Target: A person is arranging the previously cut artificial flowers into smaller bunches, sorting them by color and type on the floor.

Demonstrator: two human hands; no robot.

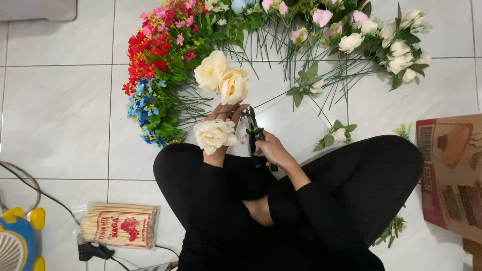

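1. I see a bunch of cream artificial roses [221, 83] near the middle of the view, two blooms up at 12 o'clock from the hands and a third bloom down at about 8 o'clock, over the left knee.
2. My left hand [225, 114] is closed around the stems just under the two upper blooms; that grip is wrapped on the bunch.
3. My right hand [273, 149] is closed on the handles of green-and-black cutters [254, 134], just at 3 o'clock of the left hand.
4. The cutter blades point toward 12 o'clock and sit right beside the stems; whether they touch a stem is hard to make out.
5. Both hands sit above crossed legs in black trousers [346, 185], on a white tiled floor [55, 115].
6. From 9 o'clock round to 2 o'clock lies an arc of flowers: blue [142, 108], red [148, 52], pink [170, 17], then white roses [399, 55] with green stems.
7. A cardboard box [452, 175] is at 3 o'clock.
8. A packet of wooden skewers [120, 226] lies at 8 o'clock.
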